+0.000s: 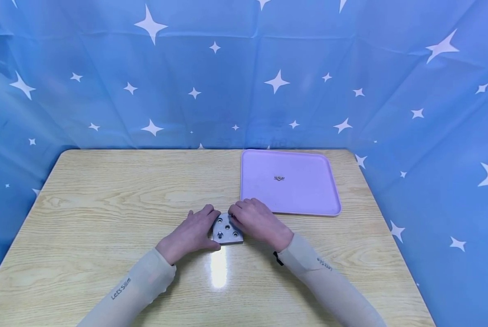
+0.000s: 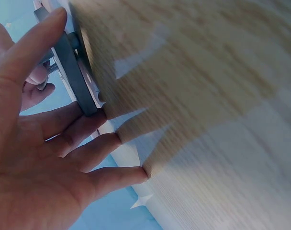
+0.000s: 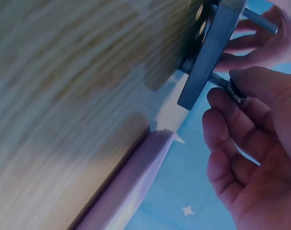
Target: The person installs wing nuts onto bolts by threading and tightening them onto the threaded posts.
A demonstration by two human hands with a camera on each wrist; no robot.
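A grey metal plate (image 1: 228,235) with several round holes lies near the middle of the table. My left hand (image 1: 191,233) grips it from the left, thumb at the near edge and fingers round the far side. At the plate's far right corner, my right hand (image 1: 257,220) pinches the head of a threaded screw (image 3: 218,80) between thumb and index finger. The screw's shaft enters the plate upright; my fingers partly cover its head. A short metal pin (image 3: 260,20) stands up from another part of the plate. Below the plate, a small round foot (image 3: 187,65) shows.
A purple tray (image 1: 309,200) lies behind and right of the plate, close to my right hand. Several small brass-coloured pieces (image 1: 279,178) rest in it, too small to identify. The wooden table (image 1: 117,204) ends at a blue starred curtain (image 1: 235,81).
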